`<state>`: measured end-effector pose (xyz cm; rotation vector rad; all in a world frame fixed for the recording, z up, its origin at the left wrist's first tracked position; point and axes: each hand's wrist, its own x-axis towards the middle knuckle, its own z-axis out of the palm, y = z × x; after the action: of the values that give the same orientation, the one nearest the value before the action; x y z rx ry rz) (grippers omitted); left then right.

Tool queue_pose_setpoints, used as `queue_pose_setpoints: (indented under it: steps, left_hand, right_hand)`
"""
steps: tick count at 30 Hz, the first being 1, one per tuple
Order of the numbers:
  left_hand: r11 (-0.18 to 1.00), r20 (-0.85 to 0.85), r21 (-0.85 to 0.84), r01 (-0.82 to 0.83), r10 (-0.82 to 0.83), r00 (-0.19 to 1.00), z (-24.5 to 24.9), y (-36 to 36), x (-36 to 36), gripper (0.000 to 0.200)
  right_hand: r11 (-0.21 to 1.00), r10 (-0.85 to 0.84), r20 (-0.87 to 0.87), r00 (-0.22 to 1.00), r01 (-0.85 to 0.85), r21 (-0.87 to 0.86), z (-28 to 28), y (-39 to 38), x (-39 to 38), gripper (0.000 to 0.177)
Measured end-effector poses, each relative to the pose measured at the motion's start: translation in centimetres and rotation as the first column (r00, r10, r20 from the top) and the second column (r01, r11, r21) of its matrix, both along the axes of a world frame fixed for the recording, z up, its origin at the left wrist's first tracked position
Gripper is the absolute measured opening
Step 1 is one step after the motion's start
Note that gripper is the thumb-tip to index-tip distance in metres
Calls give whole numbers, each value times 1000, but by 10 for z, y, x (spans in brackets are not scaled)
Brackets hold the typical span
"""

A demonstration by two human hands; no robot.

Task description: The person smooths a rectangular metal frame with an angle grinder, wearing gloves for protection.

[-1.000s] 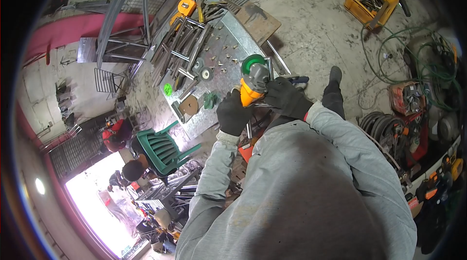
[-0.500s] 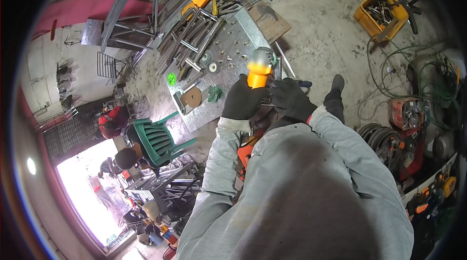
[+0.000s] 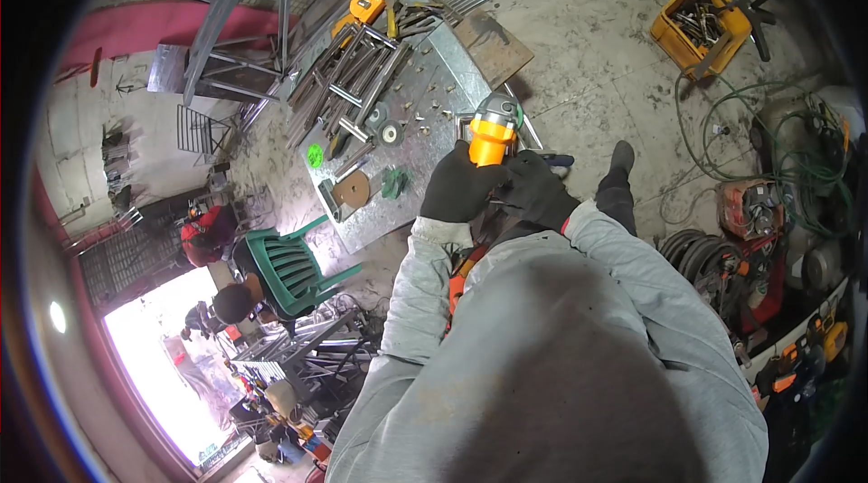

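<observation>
An orange and grey power tool (image 3: 492, 135) is held over the right edge of the metal table (image 3: 375, 221). My left hand (image 3: 459, 183), in a dark glove, is wrapped round its orange body. My right hand (image 3: 537, 190), also gloved, is closed close beside the tool's lower part; what its fingers hold is hidden. Metal tubes (image 3: 348, 85), a small wheel (image 3: 391, 133), a brown disc (image 3: 353, 190) and a green crumpled item (image 3: 394, 183) lie on the table to the left.
A wooden board (image 3: 493, 47) adjoins the table's corner. A green chair (image 3: 289, 270) stands at the left, with people (image 3: 237, 300) near it. Yellow crates (image 3: 701, 26), green hoses (image 3: 723, 112) and machines (image 3: 752, 212) are on the right.
The power tool has shifted slightly right and looks more upright, with my left hand moving along with it. My right hand has moved slightly down and is bunched closer to the tool.
</observation>
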<state>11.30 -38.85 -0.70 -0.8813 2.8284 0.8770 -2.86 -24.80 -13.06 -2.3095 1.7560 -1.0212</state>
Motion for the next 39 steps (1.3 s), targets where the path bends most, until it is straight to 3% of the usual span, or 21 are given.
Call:
queue_pose_setpoints:
  steps: [2,4,6,8,10,11,12,14,15,19,21,22,24,25,28,29,32,33,36,37,39]
  left_hand:
    - [978,3,-143,155,-156,988,12,0,8,31]
    - [997,-4,-41,61,-61,998,18,1,9,36]
    - [931,-26,160,-327,335,942,11,-1,21,45]
    - [935,-120,168,-313,335,934,10,-6,26,52]
    - [949,79,87,-302,296,952,26,-7,19,24]
    - [799,112,282,-532,523,845,35,-1,7,23]
    - [796,110,282,-536,528,842,29,1,6,23]
    - [949,31,171,-264,262,965,15,5,7,26]
    - [969,-122,141,-202,220,968,14,8,4,51]
    - [962,-98,116,-246,258,961,13,4,16,53]
    - [806,62,253,-534,538,841,24,-4,22,54]
    - [808,62,252,-533,536,842,23,-9,30,54]
    - [985,29,-168,-25,30,999,14,-18,47,54]
    - [866,37,232,-444,448,893,19,-8,31,30]
    - [922,4,184,-341,346,938,17,9,11,30]
    - [982,-33,64,-179,181,983,-3,6,19,28]
    - [963,78,60,-262,257,963,13,4,9,25]
    - [956,24,85,-282,281,960,11,-5,16,53]
    - [947,122,78,-310,300,946,20,-22,21,53]
    - [862,183,170,-478,449,875,51,-12,-1,54]
    - [889,173,153,-431,406,898,47,-6,-5,54]
  right_hand:
    - [997,11,14,1000,-12,74,0,-2,-2,23]
    - [986,-23,-39,999,16,-164,-2,-4,-4,23]
    - [992,-19,-42,999,13,-126,0,0,-2,23]
    - [996,-6,-58,998,1,-93,2,0,-5,24]
    - [999,38,6,999,-38,-15,2,0,-4,25]
    - [999,44,5,999,-44,-18,3,0,-3,25]
    - [999,19,-28,999,-20,-35,4,0,-4,25]
    - [999,-2,-62,998,-1,-50,7,-1,-4,25]
    - [998,-11,-66,998,7,-55,6,-1,-3,25]
    - [999,0,-59,998,-4,-52,4,-2,-3,27]
    - [1000,14,-40,999,-14,-9,2,-1,-3,27]
    - [999,34,-19,999,-33,33,1,0,-2,29]
    - [1000,23,-23,999,-22,16,0,0,-1,30]
    - [1000,16,-27,1000,-16,2,0,0,-1,32]
    - [998,-5,-18,1000,4,-66,-1,-1,0,33]
    - [998,2,-20,1000,-3,-63,-2,-1,0,33]
    - [997,-14,12,1000,15,-77,-4,-2,1,32]
    - [998,1,10,1000,0,-57,-2,-2,-1,32]
    - [999,19,18,1000,-18,-30,3,0,-3,31]
    - [999,26,22,999,-26,-21,3,0,-3,31]
    - [999,21,14,1000,-20,-37,2,-1,-2,31]
